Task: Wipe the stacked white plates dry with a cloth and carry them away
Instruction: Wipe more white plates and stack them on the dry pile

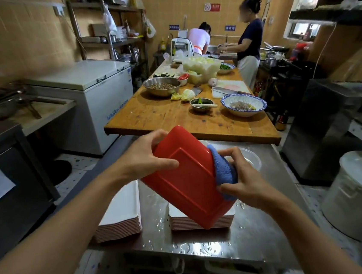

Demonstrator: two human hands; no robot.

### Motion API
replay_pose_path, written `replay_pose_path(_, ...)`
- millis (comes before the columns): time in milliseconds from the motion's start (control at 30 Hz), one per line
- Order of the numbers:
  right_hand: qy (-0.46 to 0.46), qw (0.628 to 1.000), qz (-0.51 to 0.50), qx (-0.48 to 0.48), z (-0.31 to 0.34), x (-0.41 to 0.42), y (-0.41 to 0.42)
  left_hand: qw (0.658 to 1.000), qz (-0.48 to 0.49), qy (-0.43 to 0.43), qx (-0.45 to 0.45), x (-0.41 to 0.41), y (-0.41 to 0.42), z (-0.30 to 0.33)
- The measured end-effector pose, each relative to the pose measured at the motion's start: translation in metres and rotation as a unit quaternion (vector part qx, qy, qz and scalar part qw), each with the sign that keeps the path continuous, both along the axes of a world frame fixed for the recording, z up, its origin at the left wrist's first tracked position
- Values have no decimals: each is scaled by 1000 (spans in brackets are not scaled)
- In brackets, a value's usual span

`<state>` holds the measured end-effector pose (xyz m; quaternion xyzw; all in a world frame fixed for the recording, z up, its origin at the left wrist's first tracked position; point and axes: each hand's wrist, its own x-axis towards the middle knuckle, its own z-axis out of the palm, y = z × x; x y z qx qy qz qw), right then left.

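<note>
A person's two bare forearms reach into a busy kitchen from the near edge. The left hand point(143, 157) grips the far left edge of a rectangular plastic plate point(187, 177), thumb across its red underside and fingers curled over the rim. The plate is held tilted, its back facing the viewer, its lowest corner just above the right-hand stack. The right hand point(244, 182) clutches a bunched blue cloth point(222, 170), fingers curled round it, pressing it against the plate's right edge.

Below the hands is a wet stainless-steel counter point(162, 223) beaded with water drops. Two stacks of rectangular plates sit on it: a left stack point(121, 219) at the counter's left edge, and a right stack point(184, 222) partly hidden under the held plate. Both show white top faces and pinkish layered rims. A clear plastic container point(252, 159) rests just beyond the right hand.

Farther off, a long wooden table point(162, 116) carries a steel bowl of brownish food point(161, 86), a blue-patterned bowl point(243, 104), a small dark bowl point(201, 104), cut cabbage and a cutting board with a cleaver. To the left stands a white chest freezer point(95, 96). At the far end, two people point(247, 40) work with their hands at the counters. A white lidded bucket point(360, 191) sits at the right.
</note>
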<state>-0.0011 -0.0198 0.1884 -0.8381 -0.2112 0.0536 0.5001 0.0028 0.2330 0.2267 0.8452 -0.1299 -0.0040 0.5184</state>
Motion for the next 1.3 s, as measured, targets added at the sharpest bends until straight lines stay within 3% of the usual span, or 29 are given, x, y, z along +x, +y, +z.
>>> replay_pose_path(100,-16,999,21,-29,8,2,-1,999,-30,9,-44,-5,-1,-3)
replay_pose_path(233,-162,983,14,-88,20,2,19,993,6,2,-118,-13,-4,-10)
replay_pose_path(433,-333,926,7,-176,28,8,74,991,64,-17,-116,-18,-22,-14)
replay_pose_path(633,-299,931,-35,-205,7,15,46,968,112,44,-219,-27,3,-16)
replay_pose_path(867,-200,966,-78,-144,0,18,28,934,163,106,-300,-23,10,-29)
replay_pose_path(1067,-202,966,-75,-145,-12,4,22,884,209,164,-384,-10,2,-41)
replay_pose_path(1300,-266,948,-99,-141,-38,-12,23,833,246,240,-435,-5,-6,-44)
